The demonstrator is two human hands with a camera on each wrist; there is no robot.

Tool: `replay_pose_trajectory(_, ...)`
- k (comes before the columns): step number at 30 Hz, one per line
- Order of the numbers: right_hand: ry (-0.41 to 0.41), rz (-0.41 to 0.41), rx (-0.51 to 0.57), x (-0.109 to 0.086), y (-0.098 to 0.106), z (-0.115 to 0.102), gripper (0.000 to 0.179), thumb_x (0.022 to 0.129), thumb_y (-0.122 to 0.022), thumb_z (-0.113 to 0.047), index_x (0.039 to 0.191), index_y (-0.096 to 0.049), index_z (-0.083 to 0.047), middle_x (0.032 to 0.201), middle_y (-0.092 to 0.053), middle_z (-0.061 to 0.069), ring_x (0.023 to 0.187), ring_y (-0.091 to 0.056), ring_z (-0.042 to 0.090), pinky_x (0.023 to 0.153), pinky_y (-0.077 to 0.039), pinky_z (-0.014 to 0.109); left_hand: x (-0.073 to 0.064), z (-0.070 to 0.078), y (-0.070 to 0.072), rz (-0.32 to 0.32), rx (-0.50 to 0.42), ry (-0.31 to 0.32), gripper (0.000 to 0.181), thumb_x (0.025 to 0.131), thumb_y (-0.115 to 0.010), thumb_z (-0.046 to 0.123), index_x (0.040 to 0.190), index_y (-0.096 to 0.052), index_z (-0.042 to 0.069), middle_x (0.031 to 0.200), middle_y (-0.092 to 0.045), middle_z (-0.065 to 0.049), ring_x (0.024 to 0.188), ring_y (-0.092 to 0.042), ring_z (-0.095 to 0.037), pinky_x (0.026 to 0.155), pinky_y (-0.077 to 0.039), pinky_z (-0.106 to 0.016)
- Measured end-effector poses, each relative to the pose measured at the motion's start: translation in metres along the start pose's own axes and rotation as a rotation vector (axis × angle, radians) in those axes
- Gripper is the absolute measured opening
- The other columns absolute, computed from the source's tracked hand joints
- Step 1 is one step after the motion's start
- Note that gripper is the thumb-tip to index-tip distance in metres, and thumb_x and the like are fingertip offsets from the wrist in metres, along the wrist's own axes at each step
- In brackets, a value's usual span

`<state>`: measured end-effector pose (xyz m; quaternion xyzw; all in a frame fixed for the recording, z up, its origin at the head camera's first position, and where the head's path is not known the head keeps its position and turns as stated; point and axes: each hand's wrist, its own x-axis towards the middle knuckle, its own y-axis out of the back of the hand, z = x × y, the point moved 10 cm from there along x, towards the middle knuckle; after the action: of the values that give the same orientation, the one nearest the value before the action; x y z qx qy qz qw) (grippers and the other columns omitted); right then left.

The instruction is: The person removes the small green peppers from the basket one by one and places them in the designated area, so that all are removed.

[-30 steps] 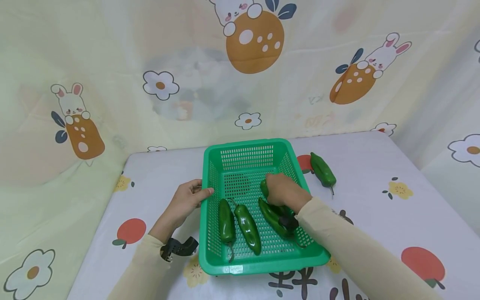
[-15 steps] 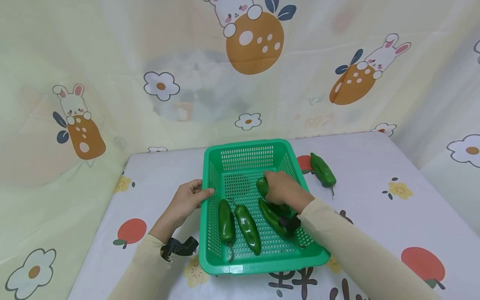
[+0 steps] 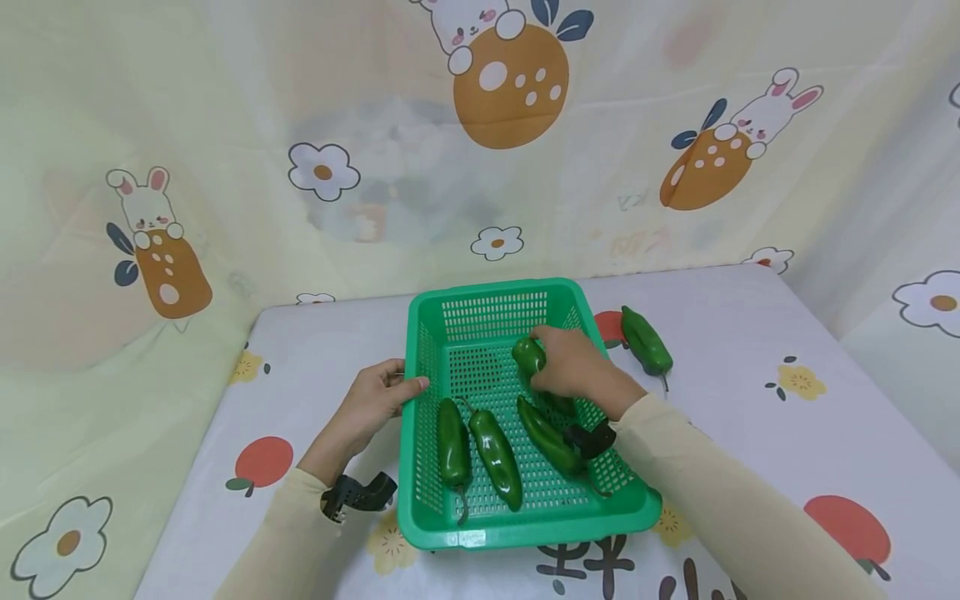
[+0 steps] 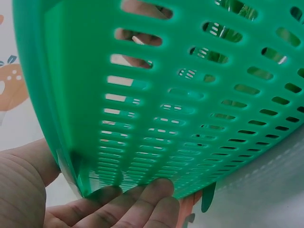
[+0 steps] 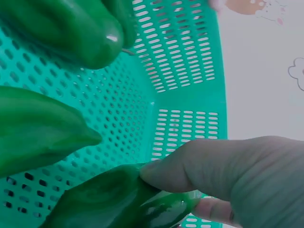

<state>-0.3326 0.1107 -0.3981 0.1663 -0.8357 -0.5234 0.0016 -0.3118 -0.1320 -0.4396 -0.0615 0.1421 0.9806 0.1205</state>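
Observation:
A green plastic basket (image 3: 525, 537) with perforated walls stands on the table. My left hand (image 3: 372, 396) holds its left rim, thumb over the edge and fingers against the outer wall, as the left wrist view shows. Inside the basket, my right hand (image 3: 576, 364) grips a green chili pepper (image 3: 529, 357) between thumb and fingers; the hand hides part of it. Nearer me lie a left chili pepper (image 3: 453, 446), a middle chili pepper (image 3: 497, 462) and a right chili pepper (image 3: 547, 437) on the basket floor. The right wrist strap partly covers the last one.
Another green chili pepper (image 3: 647, 342) lies on the tablecloth (image 3: 735, 333) to the right of the basket. A curtain (image 3: 405, 208) printed with rabbits and flowers hangs behind the table.
My right hand has shifted slightly away from me, and the chili pepper in its grip shows more than before. My left hand and the basket have stayed put.

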Motion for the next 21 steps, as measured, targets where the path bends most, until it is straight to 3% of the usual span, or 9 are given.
replay_pose_trajectory(9,-0.028,-0.024,0.078,-0.007,0.011,0.003,0.070,0.081,-0.070,-0.015,0.143,-0.039,-0.004,0.113,-0.063,0.016,0.079,-0.057,0.025,0.058,-0.049,0.031,0.000,-0.002,0.000,0.004,0.007,0.013,0.041,0.093,-0.065,0.024,0.127,-0.057,0.001,0.103,-0.071,-0.017,0.086,-0.072,-0.024,0.079,-0.058,-0.037)
replay_pose_trajectory(14,-0.003,0.008,0.070,-0.009,0.020,0.003,0.071,0.079,-0.070,-0.017,0.143,-0.041,-0.004,0.112,-0.064,0.016,0.082,-0.058,0.025,0.060,-0.050,0.031,0.000,0.000,-0.001,-0.004,-0.002,0.002,0.043,0.093,-0.065,0.024,0.127,-0.056,0.000,0.104,-0.071,-0.018,0.087,-0.072,-0.025,0.079,-0.058,-0.036)
replay_pose_trajectory(17,0.002,0.011,0.075,-0.010,0.025,0.005,0.071,0.078,-0.069,-0.016,0.143,-0.041,-0.005,0.089,-0.065,0.010,0.068,-0.054,0.020,0.055,-0.047,0.029,0.000,0.000,0.000,-0.007,-0.003,-0.001,0.044,0.093,-0.065,0.024,0.128,-0.056,-0.001,0.106,-0.070,-0.020,0.088,-0.072,-0.027,0.079,-0.058,-0.037)
replay_pose_trajectory(21,-0.004,0.003,0.111,-0.012,0.029,0.007,0.071,0.079,-0.066,-0.013,0.144,-0.039,-0.006,0.056,-0.044,-0.002,0.048,-0.039,0.013,0.046,-0.037,0.026,-0.001,0.002,-0.001,-0.011,-0.006,0.000,0.045,0.093,-0.066,0.024,0.129,-0.055,-0.001,0.107,-0.069,-0.021,0.089,-0.071,-0.028,0.079,-0.058,-0.037)
